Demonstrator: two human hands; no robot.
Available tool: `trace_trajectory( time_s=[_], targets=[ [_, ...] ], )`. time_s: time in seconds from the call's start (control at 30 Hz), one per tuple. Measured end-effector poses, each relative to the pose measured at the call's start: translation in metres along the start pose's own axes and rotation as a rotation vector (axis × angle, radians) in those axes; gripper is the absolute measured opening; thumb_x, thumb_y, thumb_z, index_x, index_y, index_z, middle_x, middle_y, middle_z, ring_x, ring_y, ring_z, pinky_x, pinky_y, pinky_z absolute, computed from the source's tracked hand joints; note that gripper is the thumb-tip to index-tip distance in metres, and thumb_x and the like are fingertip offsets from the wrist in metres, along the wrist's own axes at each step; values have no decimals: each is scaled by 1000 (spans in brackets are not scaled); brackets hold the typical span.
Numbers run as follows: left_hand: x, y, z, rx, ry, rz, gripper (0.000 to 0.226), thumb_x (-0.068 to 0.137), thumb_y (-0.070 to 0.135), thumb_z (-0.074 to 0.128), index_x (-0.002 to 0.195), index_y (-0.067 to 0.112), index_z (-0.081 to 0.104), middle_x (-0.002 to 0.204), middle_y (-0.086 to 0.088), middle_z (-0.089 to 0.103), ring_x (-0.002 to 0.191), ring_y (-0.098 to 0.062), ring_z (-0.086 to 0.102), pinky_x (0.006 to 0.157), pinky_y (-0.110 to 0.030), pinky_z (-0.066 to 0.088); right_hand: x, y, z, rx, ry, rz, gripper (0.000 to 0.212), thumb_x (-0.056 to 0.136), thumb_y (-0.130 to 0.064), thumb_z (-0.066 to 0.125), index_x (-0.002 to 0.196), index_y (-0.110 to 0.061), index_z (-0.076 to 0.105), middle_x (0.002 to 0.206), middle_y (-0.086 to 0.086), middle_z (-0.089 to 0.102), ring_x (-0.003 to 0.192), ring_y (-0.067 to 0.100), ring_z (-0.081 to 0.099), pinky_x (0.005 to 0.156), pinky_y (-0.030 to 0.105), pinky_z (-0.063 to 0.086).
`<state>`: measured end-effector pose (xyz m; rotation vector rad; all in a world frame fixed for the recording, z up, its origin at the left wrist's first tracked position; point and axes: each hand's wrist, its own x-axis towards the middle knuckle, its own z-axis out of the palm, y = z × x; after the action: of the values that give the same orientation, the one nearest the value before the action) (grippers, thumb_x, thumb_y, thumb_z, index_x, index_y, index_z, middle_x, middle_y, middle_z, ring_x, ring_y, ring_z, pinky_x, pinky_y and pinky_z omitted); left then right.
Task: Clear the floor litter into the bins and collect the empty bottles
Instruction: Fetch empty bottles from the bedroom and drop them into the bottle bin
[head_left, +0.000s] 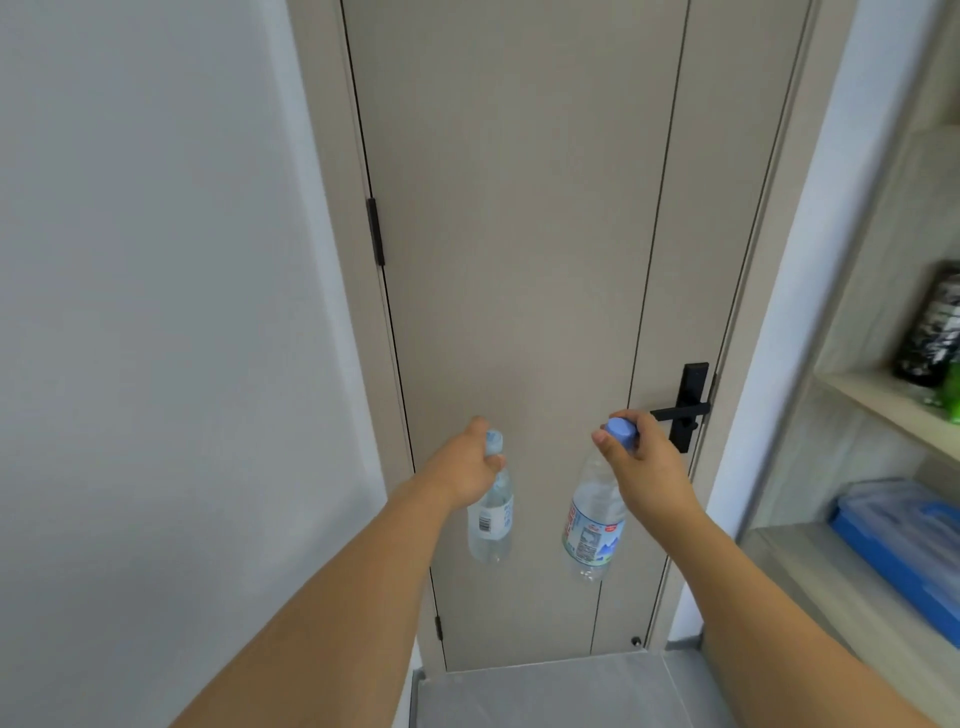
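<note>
The closed door (519, 312) blocks the way dead ahead. Its black handle (680, 410) sticks out just right of the right hand (644, 467). Wall (156, 312) closes off left of the door, shelves (883, 405) crowd right of it, and only a floor (545, 696) strip lies open below it.

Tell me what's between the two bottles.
Nothing: in the head view only bare door shows behind the gap between the left bottle and right bottle.

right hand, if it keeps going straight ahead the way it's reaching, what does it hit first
Most likely the black door handle: the right hand, gripping a water bottle by its blue cap, points at it, with the closed door just behind. Depth is hard to judge.
</note>
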<state>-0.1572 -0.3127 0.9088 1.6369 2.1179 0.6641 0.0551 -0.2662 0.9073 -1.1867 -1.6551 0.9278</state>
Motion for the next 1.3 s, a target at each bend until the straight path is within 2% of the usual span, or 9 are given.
trace_trajectory(
  time_s=[0.17,0.5,0.63,0.73,0.87,0.97,1.1,1.2,1.3],
  targets=[
    [65,2,32,49,-78,5,39,97,31,50,130,16,35,117,-7,54,98,-26,56,82,-35,46,43,41,-7,-53,37,61,27,94,-31,58,117,-18,52,105,2,59,89,17,55,68,23,40],
    [216,68,133,97,-363,196,31,96,34,51,120,18,38,119,-7,54,93,-22,52,73,-30,40,134,122,-65,-184,197,282,26,94,-35,57,116,-22,49,103,-2,59,91,16,56,76,29,41],
    [234,129,187,89,-520,328,38,98,36,50,130,19,38,122,-5,51,96,-20,51,75,-30,40,121,151,-120,-229,315,410,28,92,-36,59,116,-24,49,106,-3,59,96,17,57,80,30,45],
    [230,182,232,101,-627,441,35,98,37,49,126,20,39,121,-6,53,97,-22,55,78,-35,47,94,167,-166,-245,416,495,27,93,-33,59,115,-20,50,106,-3,59,93,15,55,77,27,39],
    [199,252,287,125,-758,585,43,96,38,52,134,23,37,125,-3,49,99,-20,53,78,-33,43,42,191,-226,-285,536,614,33,92,-36,59,119,-20,49,108,0,59,94,18,56,77,29,40],
    [166,291,329,97,-862,632,39,94,38,56,128,25,43,120,-1,53,100,-19,54,81,-33,45,-6,207,-265,-273,641,698,34,92,-36,60,119,-20,48,109,1,60,93,19,56,76,29,40],
    [117,330,379,142,-963,728,54,90,43,61,138,31,40,137,0,50,114,-20,54,94,-37,48,-69,222,-306,-282,737,798,36,91,-33,62,120,-17,49,109,1,58,94,19,55,78,28,40],
    [83,357,406,143,-1014,810,45,92,41,59,132,32,41,125,5,51,105,-16,55,87,-34,49,-107,233,-333,-292,816,851,35,91,-34,62,119,-18,49,109,0,58,94,18,55,77,28,40],
    [60,380,430,146,-1023,853,32,94,40,55,122,31,42,108,0,57,89,-16,59,75,-35,52,-133,241,-356,-298,886,882,34,90,-34,63,117,-19,49,106,-1,57,93,19,56,77,30,42]
  ],
)
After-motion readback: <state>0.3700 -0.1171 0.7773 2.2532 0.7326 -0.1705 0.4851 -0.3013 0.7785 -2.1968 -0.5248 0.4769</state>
